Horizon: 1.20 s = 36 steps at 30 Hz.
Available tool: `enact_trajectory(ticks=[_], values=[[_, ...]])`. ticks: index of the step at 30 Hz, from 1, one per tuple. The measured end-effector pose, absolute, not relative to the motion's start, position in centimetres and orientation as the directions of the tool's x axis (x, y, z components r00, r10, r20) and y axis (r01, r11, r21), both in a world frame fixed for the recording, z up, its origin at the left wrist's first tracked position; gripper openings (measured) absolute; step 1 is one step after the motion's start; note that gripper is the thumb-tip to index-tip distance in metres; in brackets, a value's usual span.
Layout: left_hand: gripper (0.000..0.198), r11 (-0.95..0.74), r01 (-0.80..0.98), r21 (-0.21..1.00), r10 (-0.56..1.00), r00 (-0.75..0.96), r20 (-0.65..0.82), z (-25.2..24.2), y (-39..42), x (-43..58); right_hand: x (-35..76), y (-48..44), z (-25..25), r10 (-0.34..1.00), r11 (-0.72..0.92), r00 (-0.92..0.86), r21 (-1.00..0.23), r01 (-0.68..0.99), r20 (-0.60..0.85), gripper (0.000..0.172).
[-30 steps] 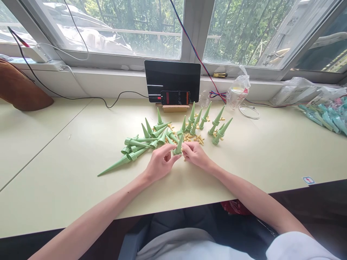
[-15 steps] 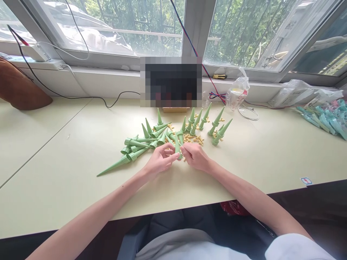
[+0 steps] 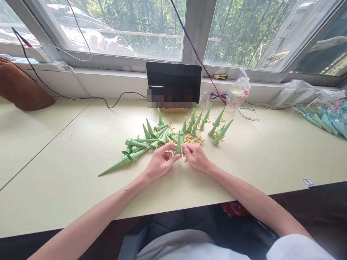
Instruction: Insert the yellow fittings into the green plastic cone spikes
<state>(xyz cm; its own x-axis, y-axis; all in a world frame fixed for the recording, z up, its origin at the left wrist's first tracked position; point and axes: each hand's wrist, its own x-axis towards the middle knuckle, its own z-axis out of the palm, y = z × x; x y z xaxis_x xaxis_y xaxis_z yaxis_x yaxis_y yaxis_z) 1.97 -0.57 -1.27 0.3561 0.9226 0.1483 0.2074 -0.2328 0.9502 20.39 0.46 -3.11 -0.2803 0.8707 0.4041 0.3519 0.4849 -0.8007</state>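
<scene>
My left hand is closed on a green plastic watering spike, fingers and thumb near its wide base and its tip upward. My right hand is pinched against the spike's right side; whatever lies between its fingertips is hidden. Just beyond my hands lie small yellow valve pieces in a loose pile. To the left is a heap of green spikes lying on their sides. Several spikes with yellow valves fitted stand upright to the right.
A dark-screened tablet leans on a cardboard stand behind the spikes. Bagged goods, a coiled white cable and teal items are at the right. A brown object sits at the far left of the table.
The held spike has turned from showing its base toward me to standing more upright. My right fingertips remain at its side. The loose pieces and standing spikes look the same.
</scene>
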Motion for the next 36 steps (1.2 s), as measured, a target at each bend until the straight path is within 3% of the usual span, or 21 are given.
enact_trajectory(ticks=[5, 10, 14, 18, 24, 29, 36], values=[[0.015, -0.537, 0.298, 0.790, 0.831, 0.348, 0.434, -2.2, -0.3, 1.9, 20.2, 0.5, -3.1, 0.932, 0.262, -0.287, -0.959, 0.107, 0.223, 0.048], [0.017, -0.618, 0.338, 0.710, 0.778, 0.392, 0.491, -2.2, -0.3, 1.8, 20.1, 0.6, -3.1, 0.938, 0.138, -0.317, -0.990, -0.032, 0.141, 0.046], [0.017, -0.569, 0.361, 0.739, 0.818, 0.346, 0.460, -2.2, -0.4, 1.9, 20.2, 0.5, -3.1, 0.939, 0.205, -0.291, -0.978, 0.042, 0.184, 0.047], [0.019, -0.433, 0.323, 0.842, 0.883, 0.338, 0.325, -2.3, -0.5, 2.0, 20.2, 0.4, -2.9, 0.921, 0.340, -0.259, -0.926, 0.167, 0.292, 0.046], [0.028, -0.172, 0.135, 0.976, 0.923, 0.368, 0.112, -1.8, -0.4, 2.0, 20.2, 0.5, -2.9, 0.832, 0.555, -0.259, -0.727, 0.405, 0.491, 0.041], [0.028, 0.002, 0.022, 1.000, 0.875, 0.484, -0.012, -0.5, -0.6, 2.1, 20.5, 0.7, -3.2, 0.731, 0.677, -0.338, -0.573, 0.461, 0.592, 0.038], [0.026, -0.096, 0.069, 0.993, 0.893, 0.446, 0.055, -1.0, -0.4, 2.0, 20.5, 0.8, -3.4, 0.749, 0.659, -0.332, -0.599, 0.454, 0.573, 0.038]])
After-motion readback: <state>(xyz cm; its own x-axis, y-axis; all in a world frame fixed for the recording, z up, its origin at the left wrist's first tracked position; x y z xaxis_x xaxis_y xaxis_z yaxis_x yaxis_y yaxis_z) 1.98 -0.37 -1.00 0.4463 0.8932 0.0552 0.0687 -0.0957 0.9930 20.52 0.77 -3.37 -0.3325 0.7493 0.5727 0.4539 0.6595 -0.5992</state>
